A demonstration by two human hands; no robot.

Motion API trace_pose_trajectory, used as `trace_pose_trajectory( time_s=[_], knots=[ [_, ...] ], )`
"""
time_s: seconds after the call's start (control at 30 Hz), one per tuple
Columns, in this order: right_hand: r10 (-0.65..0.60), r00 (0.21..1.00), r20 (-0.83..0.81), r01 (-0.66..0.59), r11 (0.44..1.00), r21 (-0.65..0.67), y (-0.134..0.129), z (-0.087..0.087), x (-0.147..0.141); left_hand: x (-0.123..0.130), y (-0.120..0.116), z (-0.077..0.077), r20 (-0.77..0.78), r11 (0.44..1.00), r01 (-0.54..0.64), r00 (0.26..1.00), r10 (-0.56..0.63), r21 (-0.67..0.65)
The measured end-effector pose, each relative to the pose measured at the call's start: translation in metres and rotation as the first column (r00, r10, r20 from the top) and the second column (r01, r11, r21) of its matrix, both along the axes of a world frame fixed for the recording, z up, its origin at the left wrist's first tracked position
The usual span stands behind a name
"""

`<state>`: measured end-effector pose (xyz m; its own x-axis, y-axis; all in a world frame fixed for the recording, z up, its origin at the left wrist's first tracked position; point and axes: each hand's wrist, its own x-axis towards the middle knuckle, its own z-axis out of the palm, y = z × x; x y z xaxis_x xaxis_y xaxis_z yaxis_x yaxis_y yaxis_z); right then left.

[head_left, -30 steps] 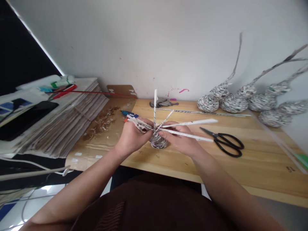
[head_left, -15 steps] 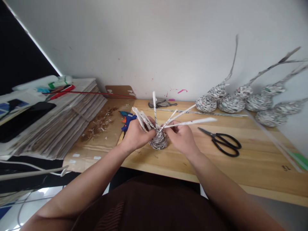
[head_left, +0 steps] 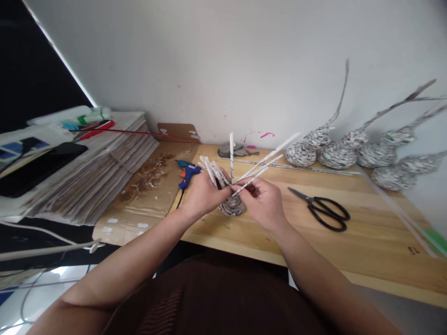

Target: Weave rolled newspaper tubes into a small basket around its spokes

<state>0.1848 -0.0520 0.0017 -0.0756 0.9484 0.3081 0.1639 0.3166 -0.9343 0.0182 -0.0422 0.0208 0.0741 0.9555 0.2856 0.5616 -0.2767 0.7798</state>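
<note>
A small woven piece of rolled paper point(head_left: 233, 206) rests on the wooden table point(head_left: 335, 253), with several paper strips standing out of its top. My left hand point(head_left: 206, 194) is closed round its left side and on the strips there. My right hand point(head_left: 262, 200) pinches a paper strip point(head_left: 256, 173) at the right of the rim; the strip slants up to the right. Another strip point(head_left: 232, 156) stands upright between the hands. The fingertips partly hide the rim of the woven piece.
Black-handled scissors point(head_left: 326, 209) lie to the right. A blue glue gun point(head_left: 188, 174) is at the left, beside stacked paper point(head_left: 101, 172) and a phone point(head_left: 42, 168). Several woven shapes point(head_left: 338, 153) with long stems stand along the wall. A grey cloth point(head_left: 233, 150) lies behind.
My right hand has moved in closer to the rim, and the strip in its fingers now points more steeply up to the right. The view has shifted slightly.
</note>
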Motion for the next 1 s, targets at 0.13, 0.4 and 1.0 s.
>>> trace_pose_trajectory(
  time_s=[0.13,0.4,1.0],
  knots=[
    [-0.061,0.994,0.094,0.054,0.996,0.075,-0.003,0.002,-0.001,0.004,-0.002,0.001,-0.019,0.999,-0.029,0.999,0.029,0.018],
    [-0.152,0.962,0.225,0.102,0.970,0.221,-0.006,0.000,-0.001,0.009,-0.004,0.002,-0.069,0.995,-0.066,0.995,0.072,0.073],
    [0.031,0.971,-0.235,-0.092,0.964,-0.251,0.006,-0.002,-0.001,-0.004,-0.007,-0.001,0.021,0.981,0.110,0.993,-0.115,0.162]
  ],
)
